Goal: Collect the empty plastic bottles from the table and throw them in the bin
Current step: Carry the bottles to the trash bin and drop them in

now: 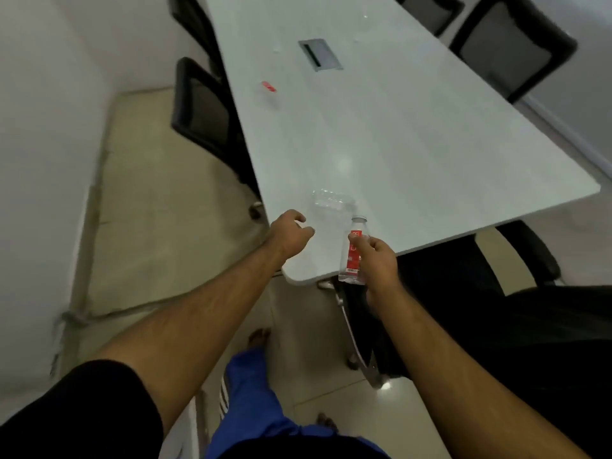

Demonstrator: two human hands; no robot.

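Note:
My right hand (377, 260) grips a clear plastic bottle with a red label (353, 251), upright and capless, at the near corner of the long white table (414, 144). A crumpled clear bottle (331, 198) lies on its side on the table just beyond my hands. My left hand (291, 233) hovers over the table's near left edge, fingers curled and apart, holding nothing, a short way from the crumpled bottle. Farther up the table's left side lies another clear bottle with a red label (268, 91). No bin is in view.
Black office chairs stand along the left side (202, 104), at the far right (510, 44) and at the near end (516, 253). A grey cable hatch (319, 54) sits in the table's middle. Tiled floor and a white wall are on the left.

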